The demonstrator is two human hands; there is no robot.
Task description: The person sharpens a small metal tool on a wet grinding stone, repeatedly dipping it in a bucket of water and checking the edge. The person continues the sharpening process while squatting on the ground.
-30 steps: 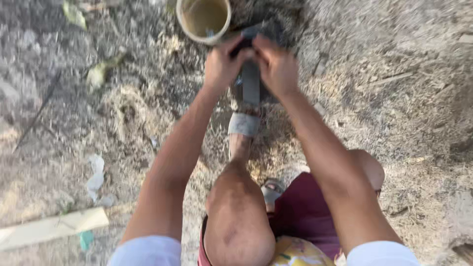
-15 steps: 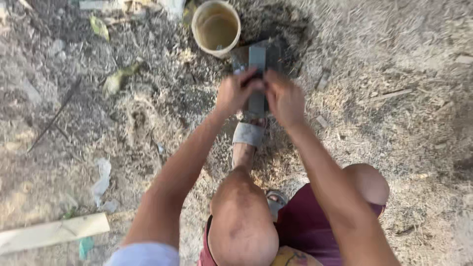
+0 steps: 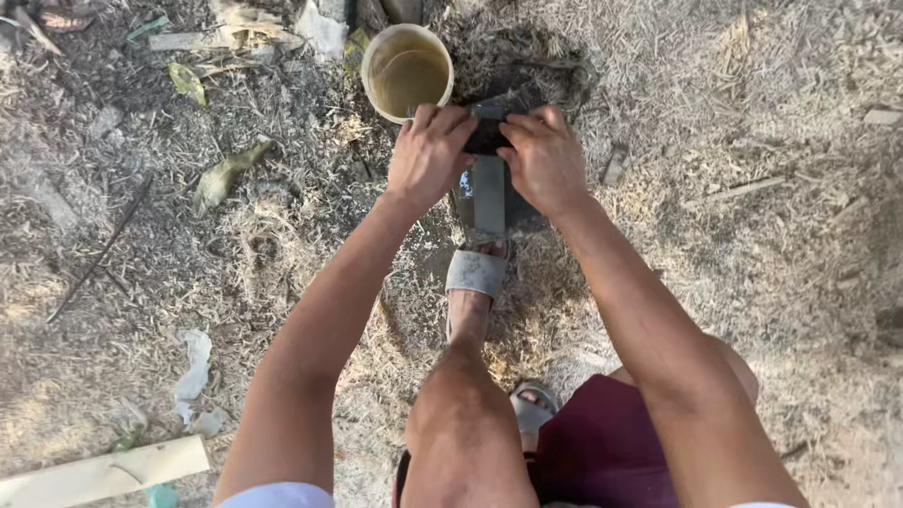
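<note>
Both hands press down together on a small dark object (image 3: 487, 137) that lies on the far end of a long grey sharpening stone (image 3: 488, 193), set flat on wet, darkened ground. The left hand (image 3: 431, 150) has its fingers curled over the object's left side, and the right hand (image 3: 544, 158) covers its right side, fingertips meeting the left hand's in the middle (so little of the object shows that its kind cannot be told). Both grips are clenched on it. The stone runs lengthwise away from the person, its near end just beyond the toes of a foot in a grey sandal (image 3: 475, 273). Just beyond the left hand stands a pale bucket (image 3: 408, 72) holding murky yellowish water, its rim close to the knuckles. The ground all round is covered in wood shavings. A pale wooden plank (image 3: 103, 472) lies at the lower left, with crumpled white scraps (image 3: 194, 369) near it.
</note>
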